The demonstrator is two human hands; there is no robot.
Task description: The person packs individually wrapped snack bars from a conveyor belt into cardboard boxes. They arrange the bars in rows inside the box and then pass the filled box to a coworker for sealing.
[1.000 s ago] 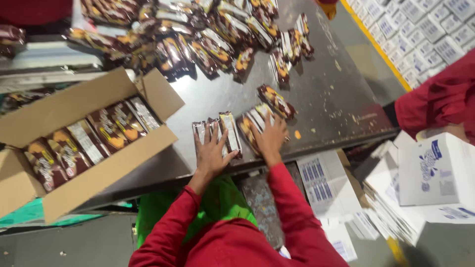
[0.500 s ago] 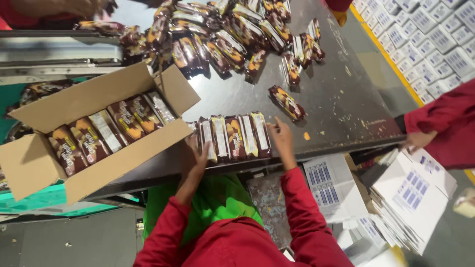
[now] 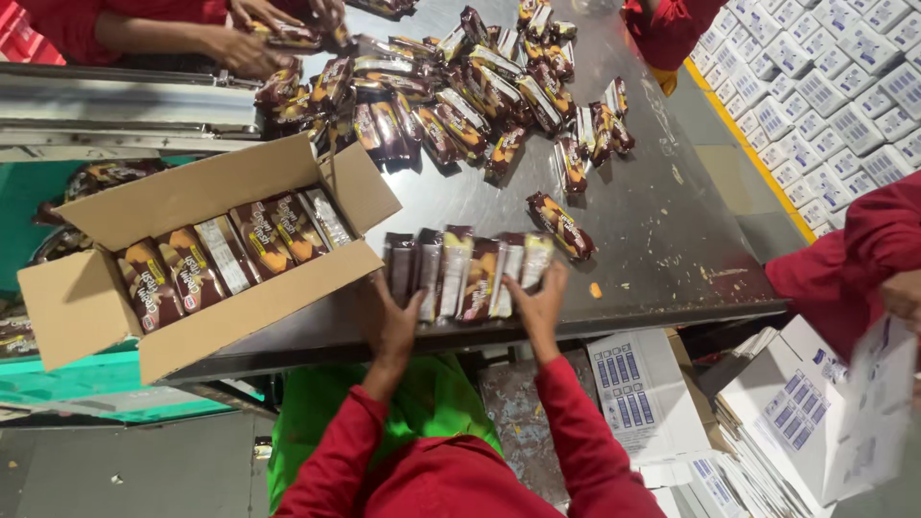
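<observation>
Metal table (image 3: 662, 230): brown glossy packets (image 3: 467, 273) in upright row, hand-pressed.

co-worker's hands (image 3: 240, 43) (top edge) cut off

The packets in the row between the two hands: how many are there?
5 packets lie side by side on the metal table, left hand at one end, right hand at the other. The hands may hide more.
</observation>
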